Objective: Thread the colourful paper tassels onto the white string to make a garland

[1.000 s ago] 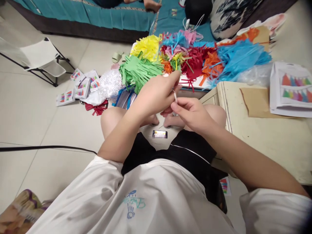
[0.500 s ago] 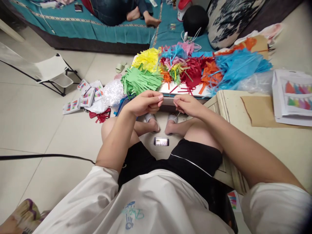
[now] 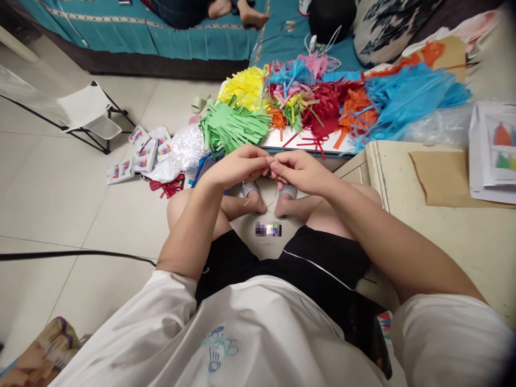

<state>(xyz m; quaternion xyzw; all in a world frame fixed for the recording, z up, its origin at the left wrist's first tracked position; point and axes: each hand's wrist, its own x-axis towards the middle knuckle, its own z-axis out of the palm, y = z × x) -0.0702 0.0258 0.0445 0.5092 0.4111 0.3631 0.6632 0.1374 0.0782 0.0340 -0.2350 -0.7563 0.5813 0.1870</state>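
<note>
My left hand (image 3: pixel 250 164) and my right hand (image 3: pixel 297 169) meet at their fingertips above my knees. Both are pinched closed on a thin white string (image 3: pixel 273 200), whose loose length dangles in a curve over the floor between my feet. The bit of string right at the fingertips is too fine to make out. Just beyond my hands lies a pile of cut paper fringes: green (image 3: pixel 234 126), yellow (image 3: pixel 245 91), dark red (image 3: pixel 324 110), orange (image 3: pixel 358 112) and blue (image 3: pixel 415 102).
On the right stands a cream cabinet (image 3: pixel 443 252) bearing brown paper (image 3: pixel 435 180) and a printed white packet (image 3: pixel 494 150). Printed packets (image 3: pixel 121 169) lie on the floor at left, near a folding stool (image 3: pixel 86 105). A phone (image 3: pixel 268 229) is between my feet. Another person's foot (image 3: pixel 252 15) rests on the sofa.
My hands have come together from a small gap, the right one moving left until the fingertips meet. The view has shifted slightly. The string hangs differently below them.
</note>
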